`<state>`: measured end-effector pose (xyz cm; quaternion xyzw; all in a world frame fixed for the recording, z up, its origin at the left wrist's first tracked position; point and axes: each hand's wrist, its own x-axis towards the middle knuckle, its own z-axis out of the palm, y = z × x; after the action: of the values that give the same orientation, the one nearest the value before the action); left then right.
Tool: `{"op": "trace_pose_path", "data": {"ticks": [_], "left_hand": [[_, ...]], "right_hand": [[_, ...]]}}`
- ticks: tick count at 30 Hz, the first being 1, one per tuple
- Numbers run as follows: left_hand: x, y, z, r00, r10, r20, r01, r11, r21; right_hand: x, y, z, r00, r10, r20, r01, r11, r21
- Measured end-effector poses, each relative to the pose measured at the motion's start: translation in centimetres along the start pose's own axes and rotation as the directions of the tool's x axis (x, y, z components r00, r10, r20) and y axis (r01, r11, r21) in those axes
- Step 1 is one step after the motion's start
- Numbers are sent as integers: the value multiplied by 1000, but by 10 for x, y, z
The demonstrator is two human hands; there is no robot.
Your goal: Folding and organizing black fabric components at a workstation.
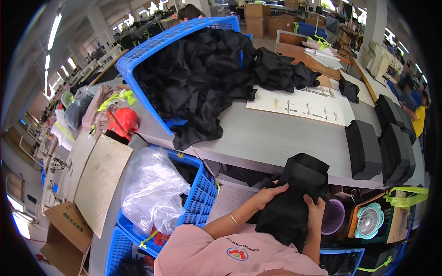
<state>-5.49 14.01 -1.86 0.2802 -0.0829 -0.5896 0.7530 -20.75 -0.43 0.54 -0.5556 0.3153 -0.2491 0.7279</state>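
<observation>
A black fabric piece (pixel 294 198) hangs between my hands in front of the table's near edge, its upper end standing up like an open tube. My left hand (pixel 271 194) grips its left side with the thumb on top. On its right side my right hand (pixel 315 209) is closed, thumb pressed on the cloth. Most of the fingers are hidden behind the fabric. Beyond, a tipped blue basket (pixel 131 60) spills a heap of loose black fabric pieces (pixel 198 69) onto the grey table (pixel 258 133).
Stacks of flat black pieces (pixel 363 149) stand at the table's right end. A white marked board (pixel 299 106) lies behind. At left, a blue crate (pixel 200 195) holds a clear plastic bag (pixel 154 188). Purple (pixel 334 216) and turquoise baskets (pixel 369 221) sit below the table, right.
</observation>
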Motion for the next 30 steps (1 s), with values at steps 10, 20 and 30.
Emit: {"op": "trace_pose_path", "data": {"ticks": [10, 20, 30], "left_hand": [[-2, -1, -3, 995, 98, -16, -99, 981, -168], [15, -7, -5, 943, 297, -147, -304, 952, -29], [19, -6, -7, 880, 360, -309, -376, 927, 9]], "right_hand": [[-47, 8, -22, 940, 187, 285, -197, 980, 5], [-55, -5, -26, 998, -65, 2, 65, 996, -67], [-43, -1, -18, 879, -460, 131, 446, 690, -570]]}}
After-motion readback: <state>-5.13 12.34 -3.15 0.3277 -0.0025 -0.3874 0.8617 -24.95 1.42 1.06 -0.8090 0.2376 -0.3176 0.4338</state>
